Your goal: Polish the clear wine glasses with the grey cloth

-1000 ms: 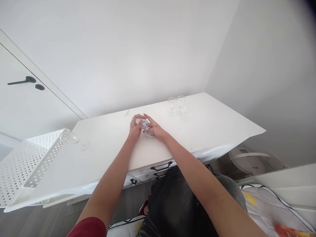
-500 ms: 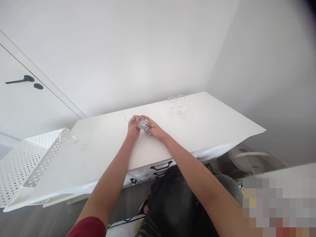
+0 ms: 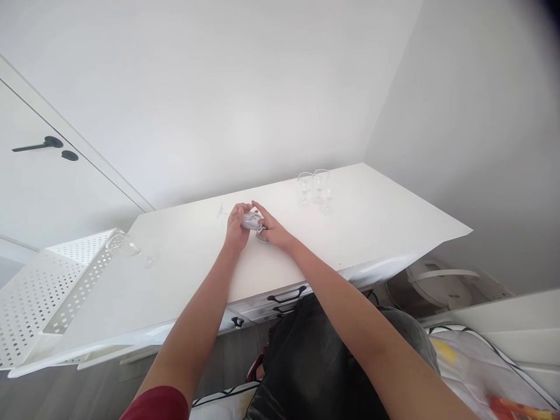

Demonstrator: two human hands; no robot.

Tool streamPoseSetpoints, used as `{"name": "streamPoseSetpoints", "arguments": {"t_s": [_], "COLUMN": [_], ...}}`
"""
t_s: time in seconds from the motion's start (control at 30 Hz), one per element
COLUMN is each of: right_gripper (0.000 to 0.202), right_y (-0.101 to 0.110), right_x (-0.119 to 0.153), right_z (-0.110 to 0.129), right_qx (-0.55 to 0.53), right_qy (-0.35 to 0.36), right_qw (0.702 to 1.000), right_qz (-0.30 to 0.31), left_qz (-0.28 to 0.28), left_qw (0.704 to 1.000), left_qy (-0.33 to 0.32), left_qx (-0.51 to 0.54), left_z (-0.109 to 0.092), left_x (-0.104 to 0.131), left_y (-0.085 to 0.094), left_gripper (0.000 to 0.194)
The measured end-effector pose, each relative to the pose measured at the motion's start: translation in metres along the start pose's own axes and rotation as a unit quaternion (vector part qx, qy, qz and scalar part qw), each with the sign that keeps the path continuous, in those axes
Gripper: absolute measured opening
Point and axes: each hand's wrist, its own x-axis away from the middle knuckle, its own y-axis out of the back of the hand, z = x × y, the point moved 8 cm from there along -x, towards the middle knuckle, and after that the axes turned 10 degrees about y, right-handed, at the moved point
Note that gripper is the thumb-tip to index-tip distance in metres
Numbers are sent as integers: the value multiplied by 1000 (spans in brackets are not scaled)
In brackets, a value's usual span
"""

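A clear stemmed glass (image 3: 251,220) is held on its side just above the white cabinet top (image 3: 280,262). Its foot points left, past the fingers of my left hand (image 3: 237,226), which are wrapped round the stem end and the bowl. My right hand (image 3: 273,229) pinches a grey cloth (image 3: 262,234) at the glass's mouth, with the index finger stretched along the bowl. Part of the cloth seems to show grey through the bowl. How far it reaches inside is partly hidden by my fingers.
Several clear stemmed glasses (image 3: 318,186) stand close together at the back right. Another stemmed glass (image 3: 133,249) is at the left, beside a white perforated panel (image 3: 83,291). Black drawer handles (image 3: 286,296) line the cabinet front. A white wall rises behind.
The glass has turned slightly in my hands, its foot tilting a little. My right index finger has straightened somewhat. Both hands stay in nearly the same place.
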Motion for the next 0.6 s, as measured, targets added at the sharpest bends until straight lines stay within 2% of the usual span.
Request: {"name": "streamPoseSetpoints", "arguments": {"t_s": [0.07,0.13,0.2,0.27,0.33,0.4,0.47,0.6], "right_gripper": [108,108,109,110,107,103,105,108], "right_y": [-10,-14,-9,2,11,13,6,-14], "right_x": [3,5,3,-1,-3,-3,-1,5], "right_z": [3,7,9,7,4,2,1,5], "right_qx": [-39,-81,-102,-90,-41,16,34,-45], "right_qy": [-19,-25,-11,10,24,25,8,-26], "right_qw": [997,993,993,996,998,998,999,996], "right_qz": [56,84,59,3,-46,-60,-26,77], "left_qz": [-30,-58,-54,-7,37,31,-6,-71], "left_qw": [999,998,998,1000,998,999,999,996], "left_qy": [-15,-28,-16,24,49,33,8,-13], "left_qx": [-4,3,16,18,16,24,36,58], "left_z": [-2,-5,-5,1,4,2,-2,-7], "left_x": [0,-1,-1,-2,0,2,3,4], "left_y": [9,16,14,2,-11,-13,-5,11], "left_gripper": [30,30,30,31,34,35,31,26]}}
